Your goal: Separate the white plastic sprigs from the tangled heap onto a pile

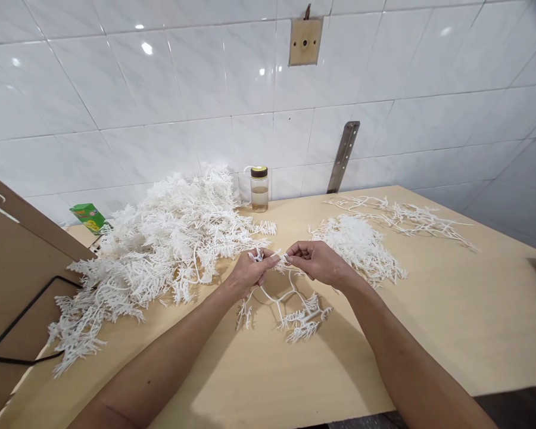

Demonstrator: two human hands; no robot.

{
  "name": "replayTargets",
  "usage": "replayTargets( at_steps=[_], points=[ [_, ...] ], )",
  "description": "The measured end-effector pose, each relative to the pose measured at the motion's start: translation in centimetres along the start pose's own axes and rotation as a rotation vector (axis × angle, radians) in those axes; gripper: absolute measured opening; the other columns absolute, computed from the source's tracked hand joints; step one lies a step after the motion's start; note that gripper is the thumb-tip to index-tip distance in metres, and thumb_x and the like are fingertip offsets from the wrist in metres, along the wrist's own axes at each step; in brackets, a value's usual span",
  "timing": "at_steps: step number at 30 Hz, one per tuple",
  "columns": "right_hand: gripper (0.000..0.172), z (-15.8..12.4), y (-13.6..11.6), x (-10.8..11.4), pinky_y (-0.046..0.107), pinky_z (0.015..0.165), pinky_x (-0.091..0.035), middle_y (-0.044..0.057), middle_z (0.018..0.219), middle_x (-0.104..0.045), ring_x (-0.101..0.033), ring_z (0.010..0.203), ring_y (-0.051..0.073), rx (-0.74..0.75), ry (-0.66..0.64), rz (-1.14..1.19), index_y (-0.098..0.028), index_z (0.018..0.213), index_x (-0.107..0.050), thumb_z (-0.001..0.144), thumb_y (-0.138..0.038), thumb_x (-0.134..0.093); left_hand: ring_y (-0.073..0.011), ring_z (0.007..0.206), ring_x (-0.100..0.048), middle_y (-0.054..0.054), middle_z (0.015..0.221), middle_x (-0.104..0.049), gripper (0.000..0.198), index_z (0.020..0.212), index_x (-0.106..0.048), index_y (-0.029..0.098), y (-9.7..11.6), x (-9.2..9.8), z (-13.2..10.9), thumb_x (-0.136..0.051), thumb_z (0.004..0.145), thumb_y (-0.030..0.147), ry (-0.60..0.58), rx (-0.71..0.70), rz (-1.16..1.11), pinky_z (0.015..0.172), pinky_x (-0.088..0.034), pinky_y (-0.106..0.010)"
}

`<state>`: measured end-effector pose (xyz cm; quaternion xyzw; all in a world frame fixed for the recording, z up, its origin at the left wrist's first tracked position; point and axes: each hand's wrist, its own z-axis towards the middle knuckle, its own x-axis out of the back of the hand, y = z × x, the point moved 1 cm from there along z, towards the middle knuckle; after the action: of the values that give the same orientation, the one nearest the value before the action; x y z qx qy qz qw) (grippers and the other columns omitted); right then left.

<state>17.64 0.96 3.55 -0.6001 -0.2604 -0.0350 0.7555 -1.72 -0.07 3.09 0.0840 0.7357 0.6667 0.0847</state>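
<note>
Near the middle of the table, my left hand (254, 268) pinches a white plastic branch (279, 301), whose forked stems and feathery tips hang toward me. My right hand (315, 260) is closed on a part of the same branch, its fingertips just right of the left ones. Small white bits show between the two hands. A large heap of white feathery sprigs (161, 238) lies to the left. Just behind my right hand is a smaller pile of white sprigs (360, 247).
Bare white stems (411, 219) lie at the back right of the wooden table (455, 310). A bottle with liquid (259, 193) stands by the tiled wall, near a metal strip (343, 156). At left are a green box (89, 218) and a brown panel (22, 256).
</note>
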Motion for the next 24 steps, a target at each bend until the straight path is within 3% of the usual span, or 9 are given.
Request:
replayTargets(
  at_steps=[6, 15, 20, 24],
  points=[
    [0.027, -0.2, -0.4, -0.1, 0.023, 0.048, -0.038, 0.000, 0.065, -0.059, -0.048, 0.053, 0.010, 0.018, -0.016, -0.032, -0.017, 0.083, -0.069, 0.083, -0.044, -0.062, -0.0042, 0.037, -0.028, 0.010, 0.044, -0.036, 0.037, 0.069, -0.053, 0.018, 0.0, -0.1, -0.1, -0.078, 0.068, 0.046, 0.043, -0.020, 0.045, 0.039, -0.020, -0.021],
    [0.032, -0.3, -0.8, -0.1, 0.025, 0.047, -0.038, 0.000, 0.060, -0.062, -0.051, 0.046, 0.012, -0.061, -0.005, -0.209, -0.019, 0.079, -0.070, 0.086, -0.047, -0.056, -0.0090, 0.056, -0.040, 0.004, 0.059, -0.047, 0.031, 0.068, -0.059, 0.016, -1.3, -0.1, 0.4, -0.067, 0.074, 0.045, 0.073, -0.189, 0.248, 0.055, -0.031, -0.024],
    [0.024, 0.2, -0.1, -0.6, 0.028, 0.060, -0.044, 0.001, 0.071, -0.069, -0.061, 0.063, 0.016, 0.020, 0.058, -0.366, -0.021, 0.078, -0.071, 0.085, -0.038, -0.056, -0.0085, 0.054, -0.036, 0.004, 0.056, -0.044, 0.034, 0.063, -0.055, 0.016, -1.3, -0.4, 0.1, -0.069, 0.072, 0.046, 0.054, -0.130, 0.233, 0.053, -0.028, -0.024],
    [0.019, 0.4, 0.5, -0.9, 0.030, 0.068, -0.046, 0.003, 0.082, -0.072, -0.064, 0.072, 0.018, 0.078, 0.077, -0.461, -0.021, 0.080, -0.071, 0.084, -0.031, -0.056, -0.0061, 0.046, -0.026, 0.007, 0.049, -0.032, 0.044, 0.055, -0.044, 0.018, -1.2, -0.8, -0.2, -0.070, 0.071, 0.049, -0.050, -0.025, 0.149, 0.046, -0.018, -0.025]
  ],
)
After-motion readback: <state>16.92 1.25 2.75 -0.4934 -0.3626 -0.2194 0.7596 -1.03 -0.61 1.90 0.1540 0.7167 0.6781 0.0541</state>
